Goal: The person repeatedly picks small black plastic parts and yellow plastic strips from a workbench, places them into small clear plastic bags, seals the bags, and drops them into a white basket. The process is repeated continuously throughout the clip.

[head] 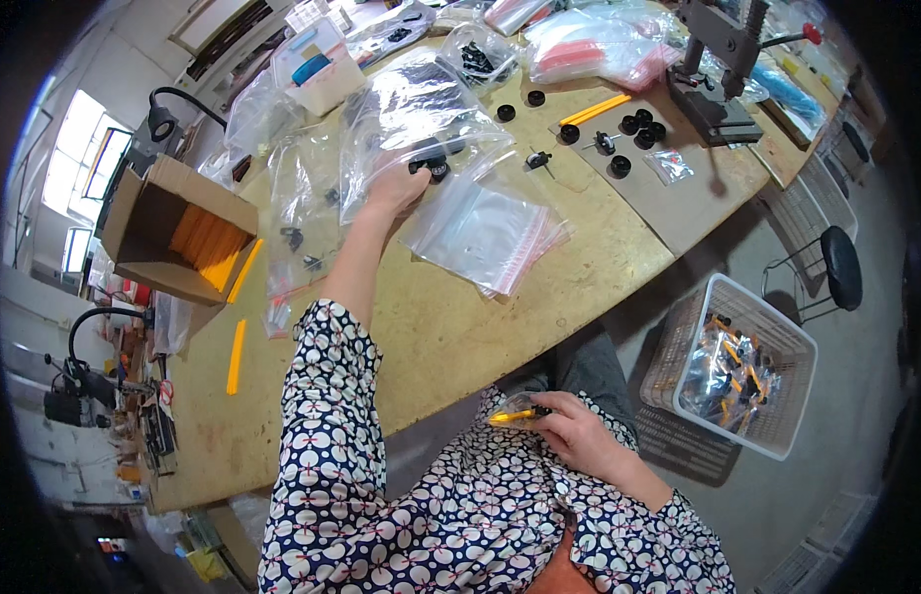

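My left hand [398,183] reaches over the table at the mouth of a large clear plastic bag [408,89]. Its fingers touch black plastic wheels [439,171] there; clear film and the wheels partly hide the fingertips, so a firm grip cannot be made out. Down by my lap, my right hand [575,431] holds a small clear bag [514,407] with yellow strips [511,417] and a black part inside. A stack of clear zip bags [479,230] with red edges lies just right of my left hand.
An open cardboard box [180,182] of yellow strips stands at left. Loose wheels [620,165], yellow strips [594,110] and small axle parts [603,142] lie near a hand press [716,111]. On the floor at right, a white basket [798,356] holds filled bags; a stool [840,267] stands behind it.
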The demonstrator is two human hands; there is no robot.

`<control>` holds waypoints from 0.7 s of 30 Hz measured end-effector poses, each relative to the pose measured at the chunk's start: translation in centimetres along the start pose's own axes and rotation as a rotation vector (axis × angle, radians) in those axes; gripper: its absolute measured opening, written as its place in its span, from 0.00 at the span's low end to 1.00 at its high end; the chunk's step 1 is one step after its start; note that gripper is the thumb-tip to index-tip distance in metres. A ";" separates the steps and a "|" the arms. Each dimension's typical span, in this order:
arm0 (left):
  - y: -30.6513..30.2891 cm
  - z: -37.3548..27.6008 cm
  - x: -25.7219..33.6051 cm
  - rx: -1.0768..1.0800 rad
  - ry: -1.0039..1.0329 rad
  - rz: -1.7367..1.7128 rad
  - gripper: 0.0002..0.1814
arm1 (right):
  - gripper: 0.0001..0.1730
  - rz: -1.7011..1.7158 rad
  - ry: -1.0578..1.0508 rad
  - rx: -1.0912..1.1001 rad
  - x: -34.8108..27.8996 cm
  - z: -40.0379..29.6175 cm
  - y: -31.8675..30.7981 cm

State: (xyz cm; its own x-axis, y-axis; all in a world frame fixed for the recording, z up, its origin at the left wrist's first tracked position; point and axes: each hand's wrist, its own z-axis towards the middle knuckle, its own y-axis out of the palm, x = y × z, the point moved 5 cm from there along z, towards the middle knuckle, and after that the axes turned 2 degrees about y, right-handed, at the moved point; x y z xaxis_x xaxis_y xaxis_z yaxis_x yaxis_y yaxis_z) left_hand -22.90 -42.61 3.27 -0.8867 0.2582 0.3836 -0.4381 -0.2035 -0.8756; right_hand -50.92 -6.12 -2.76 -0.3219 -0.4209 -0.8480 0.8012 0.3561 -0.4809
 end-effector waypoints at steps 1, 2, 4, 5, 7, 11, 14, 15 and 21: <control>0.7 0.3 -1.0 -0.014 0.014 0.066 0.24 | 0.11 0.002 0.000 -0.001 0.1 -0.1 0.1; 1.3 0.4 -2.2 0.052 0.007 0.112 0.25 | 0.11 0.005 -0.001 -0.002 0.0 -0.1 0.2; 2.2 0.1 -2.9 0.175 0.003 0.198 0.26 | 0.11 -0.001 0.005 -0.003 -0.1 0.0 0.2; 2.7 -0.1 -3.4 0.179 0.001 0.207 0.27 | 0.11 -0.004 0.006 -0.004 -0.1 0.0 0.2; 2.4 -0.4 -1.9 0.188 0.008 0.215 0.28 | 0.11 -0.008 -0.002 0.008 0.1 0.1 0.3; 2.4 0.3 -1.6 0.099 0.022 0.324 0.28 | 0.11 -0.028 -0.025 0.009 -0.6 0.5 0.2; 1.3 -0.4 -3.5 0.199 -0.007 0.296 0.25 | 0.12 -0.023 -0.039 0.015 -1.3 0.4 0.1; 1.4 -0.8 -3.5 0.129 -0.173 -0.124 0.23 | 0.11 -0.042 -0.035 0.041 -1.1 0.3 -0.1; -3.2 -11.7 4.8 -0.374 -0.490 -1.475 0.15 | 0.11 -0.081 -0.026 0.137 -1.9 -0.1 -1.1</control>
State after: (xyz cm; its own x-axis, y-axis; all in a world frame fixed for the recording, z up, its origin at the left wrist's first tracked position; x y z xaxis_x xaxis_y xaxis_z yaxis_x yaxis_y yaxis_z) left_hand -24.02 -29.69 4.49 0.2684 -0.3188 0.9090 -0.9216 0.1896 0.3386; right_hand -51.22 -5.66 -0.62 -0.3769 -0.4658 -0.8006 0.8351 0.2031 -0.5113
